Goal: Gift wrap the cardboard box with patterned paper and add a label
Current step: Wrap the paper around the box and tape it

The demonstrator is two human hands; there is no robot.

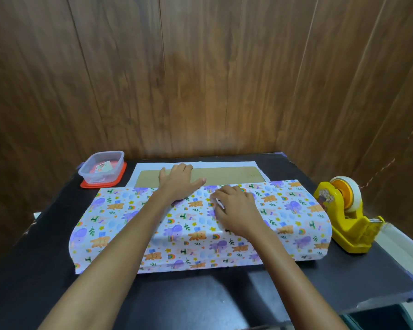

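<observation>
The patterned paper (284, 217), white with purple and orange cartoon animals, is folded up over the near half of the flat cardboard box (227, 173). Only a brown strip of the box shows at the far side, with the paper's white underside (150, 166) beyond it. My left hand (179, 181) lies flat with straight fingers across the paper's edge and the bare cardboard. My right hand (234, 209) rests on top of the paper near its edge, fingers curled, pressing a small clear piece that looks like tape.
A yellow tape dispenser (346, 217) stands on the black table (45, 246) right of the box. At the back left sits a clear plastic container (100, 170) on a red lid, with small cards inside. A wooden wall rises behind.
</observation>
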